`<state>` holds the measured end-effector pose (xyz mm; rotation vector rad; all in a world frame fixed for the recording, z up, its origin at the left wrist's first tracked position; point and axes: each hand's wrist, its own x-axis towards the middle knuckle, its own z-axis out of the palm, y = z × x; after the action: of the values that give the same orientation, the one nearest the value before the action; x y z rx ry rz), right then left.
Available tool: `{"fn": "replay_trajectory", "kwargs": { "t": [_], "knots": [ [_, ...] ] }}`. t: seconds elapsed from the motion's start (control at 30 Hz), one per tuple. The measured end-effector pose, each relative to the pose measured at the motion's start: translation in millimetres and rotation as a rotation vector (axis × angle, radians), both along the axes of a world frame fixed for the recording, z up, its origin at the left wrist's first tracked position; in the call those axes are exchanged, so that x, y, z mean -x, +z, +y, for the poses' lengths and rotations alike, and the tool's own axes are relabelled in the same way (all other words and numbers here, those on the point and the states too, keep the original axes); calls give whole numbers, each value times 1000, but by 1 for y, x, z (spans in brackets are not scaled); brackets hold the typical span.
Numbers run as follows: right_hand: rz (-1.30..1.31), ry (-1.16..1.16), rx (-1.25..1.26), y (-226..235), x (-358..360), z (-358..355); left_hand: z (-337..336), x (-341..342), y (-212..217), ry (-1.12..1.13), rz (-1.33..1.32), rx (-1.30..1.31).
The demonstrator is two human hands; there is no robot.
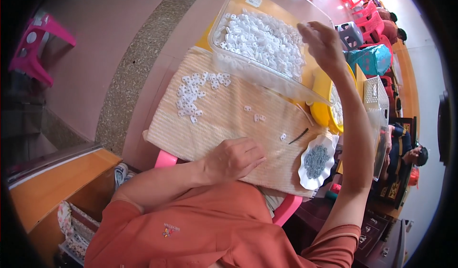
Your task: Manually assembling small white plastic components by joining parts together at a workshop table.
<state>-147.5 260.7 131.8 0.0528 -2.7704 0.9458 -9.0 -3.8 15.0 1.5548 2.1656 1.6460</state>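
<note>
White plastic pieces (260, 41) fill a clear plastic bin (248, 10) at the far right of the work surface. The bin is tilted, its near edge resting on a woven straw-coloured mat (224, 120), so the contents lie toward the near wall within reach.

Head view:
- Right hand (322, 44) is raised at the bin's right rim, just above the heap. Fingers are curled together in a pinch; whether a piece is held between them cannot be told.
- Left hand (234, 158) rests on the near edge of the mat, fingers loosely curled inward, grasping nothing visible. Its position seems to steady the mat.
- A loose cluster of white pieces (195, 94) lies on the far left of the mat; a few single pieces (259, 118) lie near the centre.
- A thin dark tool (298, 135) lies on the mat at the right, apart from both hands.
- A white dish (317, 160) holding small grey parts (316, 160) sits at the mat's near right corner, beside a yellow tub (320, 113).
- Pink stool (286, 211) edges show beneath the mat, which evidently covers it as a working pad.
</note>
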Motion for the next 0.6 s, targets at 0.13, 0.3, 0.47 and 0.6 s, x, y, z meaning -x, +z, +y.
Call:
{"fn": "replay_trajectory", "kwargs": {
  "t": [0.13,0.3,0.47,0.6],
  "knots": [
    [174,132,-93,36,-61,-31,3,0,-4,34,26,-46],
    [-139,106,-83,2,-126,-77,3,1,-5,-8,47,65],
    [-152,123,-181,-65,-140,-55,6,-1,-7,8,42,7],
    [-38,159,-343,-89,-141,-50,5,0,-7,-14,28,33]
  ]
}}
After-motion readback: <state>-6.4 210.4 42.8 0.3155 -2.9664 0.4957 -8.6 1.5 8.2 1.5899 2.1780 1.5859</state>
